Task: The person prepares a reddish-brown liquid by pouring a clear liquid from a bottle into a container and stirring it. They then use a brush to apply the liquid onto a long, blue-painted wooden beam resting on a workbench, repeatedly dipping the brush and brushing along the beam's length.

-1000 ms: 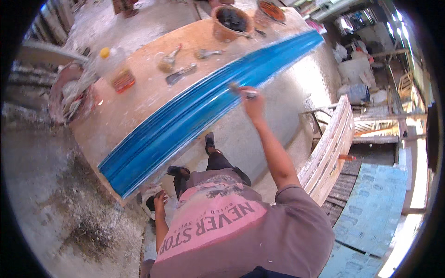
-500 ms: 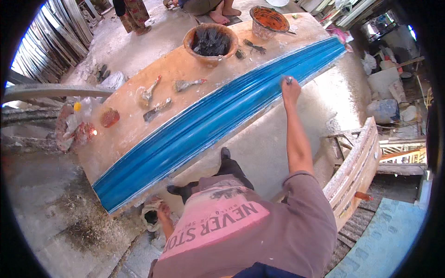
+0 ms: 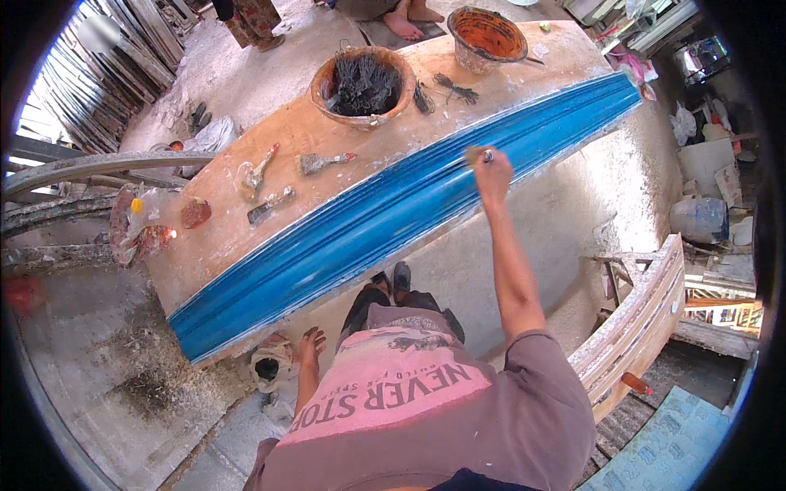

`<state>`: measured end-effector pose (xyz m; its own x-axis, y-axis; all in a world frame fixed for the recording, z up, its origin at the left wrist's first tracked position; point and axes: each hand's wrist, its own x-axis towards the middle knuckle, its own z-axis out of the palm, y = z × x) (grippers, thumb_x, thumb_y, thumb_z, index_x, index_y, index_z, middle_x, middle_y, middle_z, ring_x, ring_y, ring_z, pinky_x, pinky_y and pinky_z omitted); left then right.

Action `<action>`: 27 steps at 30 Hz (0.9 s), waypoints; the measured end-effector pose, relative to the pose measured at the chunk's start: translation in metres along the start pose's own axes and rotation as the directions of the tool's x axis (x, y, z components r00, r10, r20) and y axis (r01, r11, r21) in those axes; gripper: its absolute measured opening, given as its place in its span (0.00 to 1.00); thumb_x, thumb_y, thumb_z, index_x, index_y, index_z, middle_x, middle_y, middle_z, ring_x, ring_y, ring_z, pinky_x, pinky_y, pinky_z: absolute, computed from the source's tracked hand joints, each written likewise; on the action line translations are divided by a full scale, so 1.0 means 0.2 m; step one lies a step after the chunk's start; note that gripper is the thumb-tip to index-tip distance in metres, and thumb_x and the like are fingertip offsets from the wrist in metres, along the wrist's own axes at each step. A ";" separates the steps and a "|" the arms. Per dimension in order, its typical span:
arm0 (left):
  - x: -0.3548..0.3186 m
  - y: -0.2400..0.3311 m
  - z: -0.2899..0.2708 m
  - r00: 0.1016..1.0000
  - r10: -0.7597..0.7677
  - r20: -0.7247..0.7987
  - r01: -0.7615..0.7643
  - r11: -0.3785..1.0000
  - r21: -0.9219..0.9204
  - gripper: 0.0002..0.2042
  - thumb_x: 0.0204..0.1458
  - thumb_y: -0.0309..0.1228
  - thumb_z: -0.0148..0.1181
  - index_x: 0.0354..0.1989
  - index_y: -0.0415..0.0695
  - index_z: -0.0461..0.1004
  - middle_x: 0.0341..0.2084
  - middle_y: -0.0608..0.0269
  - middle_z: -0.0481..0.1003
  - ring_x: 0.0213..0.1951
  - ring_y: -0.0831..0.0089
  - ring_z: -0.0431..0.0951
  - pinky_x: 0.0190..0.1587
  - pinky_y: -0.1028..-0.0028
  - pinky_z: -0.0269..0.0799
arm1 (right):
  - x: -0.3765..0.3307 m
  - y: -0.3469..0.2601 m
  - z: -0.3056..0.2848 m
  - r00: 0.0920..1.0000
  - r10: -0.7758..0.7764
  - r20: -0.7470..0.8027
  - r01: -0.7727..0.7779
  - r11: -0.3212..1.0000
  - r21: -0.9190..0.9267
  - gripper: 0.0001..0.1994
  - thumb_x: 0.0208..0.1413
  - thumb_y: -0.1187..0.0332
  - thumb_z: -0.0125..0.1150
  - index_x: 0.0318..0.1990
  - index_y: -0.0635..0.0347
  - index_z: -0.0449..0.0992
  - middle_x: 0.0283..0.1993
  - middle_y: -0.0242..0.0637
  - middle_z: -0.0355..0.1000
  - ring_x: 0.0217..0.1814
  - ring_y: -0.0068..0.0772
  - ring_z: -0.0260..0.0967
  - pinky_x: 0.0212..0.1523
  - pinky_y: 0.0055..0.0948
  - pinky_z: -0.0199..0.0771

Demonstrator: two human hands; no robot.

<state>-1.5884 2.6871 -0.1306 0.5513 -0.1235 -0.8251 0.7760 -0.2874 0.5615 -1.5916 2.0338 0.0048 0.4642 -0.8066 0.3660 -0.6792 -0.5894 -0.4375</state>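
A long, glossy blue moulding [image 3: 385, 217] with lengthwise ridges lies diagonally across a curved board. My right hand [image 3: 494, 182] is closed around a brush [image 3: 474, 155], whose pale bristles are over the moulding's right half. Low at my left side, my left hand [image 3: 310, 347] hangs with its fingers apart and nothing in it. Beside that hand stands a whitish, crusted container [image 3: 282, 353] with a dark opening.
On the pale wooden board [image 3: 237, 184] lie several brushes [image 3: 323, 163], a bowl of black fibres [image 3: 403, 102] and an orange-stained bucket [image 3: 467, 59]. A curved wooden frame [image 3: 626, 327] stands at my right. A co-worker's bare feet [image 3: 403, 23] show beyond the board.
My right hand has moved left along the blue moulding, and the brush's bristles now show. My left hand has come up slightly beside the container. The view has shifted a little.
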 end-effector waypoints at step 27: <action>0.28 0.01 0.63 0.952 -0.306 0.009 0.306 0.951 0.038 0.18 0.58 0.40 0.50 0.55 0.49 0.72 0.44 0.60 0.77 0.41 0.65 0.77 0.44 0.62 0.73 | -0.24 0.15 -0.22 0.734 -0.038 0.679 -0.516 0.618 0.593 0.07 0.54 0.64 0.66 0.33 0.58 0.81 0.35 0.35 0.79 0.41 0.28 0.75 0.46 0.33 0.75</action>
<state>-1.5954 2.5599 -0.1831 0.2846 -0.0381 -0.9579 0.8951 -0.3473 0.2798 -1.6599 2.0564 0.0104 0.7523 -0.6000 -0.2721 -0.3221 0.0252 -0.9464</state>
